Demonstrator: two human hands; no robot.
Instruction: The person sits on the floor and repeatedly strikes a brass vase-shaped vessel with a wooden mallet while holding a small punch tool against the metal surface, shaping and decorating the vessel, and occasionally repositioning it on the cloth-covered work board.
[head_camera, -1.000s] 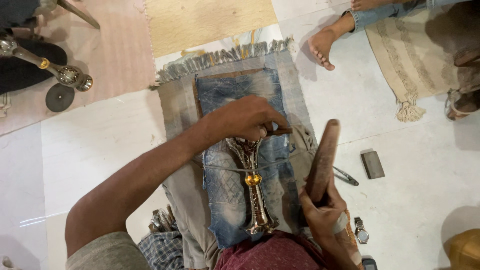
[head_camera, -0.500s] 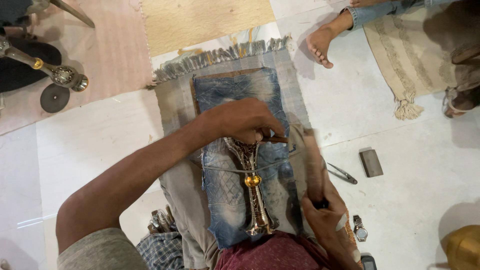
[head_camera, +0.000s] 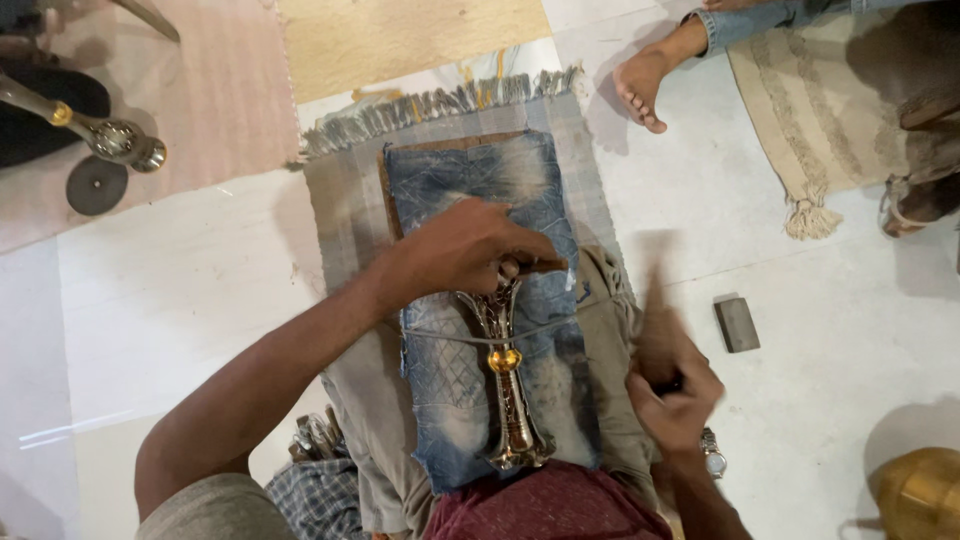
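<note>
A silver metal stem piece with a brass collar (head_camera: 503, 375) lies lengthwise on a denim-covered board (head_camera: 470, 190) at frame centre, bound across by a thin cord (head_camera: 440, 334). The left hand (head_camera: 470, 248) is clamped over the piece's upper end at twelve o'clock of the collar, fingers curled around a small dark tool (head_camera: 545, 266) whose tip projects to three o'clock of the knuckles. The right hand (head_camera: 675, 385), at three o'clock of the piece, is clenched on a wooden mallet (head_camera: 655, 330); the mallet is motion-blurred, so its exact shape cannot be confirmed. Judgement: the step in hand is striking the held tool against the metal surface, mid-stroke. The next blow calls for the tool tip to stay planted and the mallet to land square on its end, clear of the left fingers. Beneath the board lies a grey fringed mat (head_camera: 440, 105). A small dark block (head_camera: 737, 324) rests on the white floor at three o'clock. Another person's bare foot (head_camera: 645, 85) sits at one o'clock; a similar metal stem (head_camera: 105, 135) lies at ten o'clock, and a brass vessel (head_camera: 915, 490) at five o'clock.
</note>
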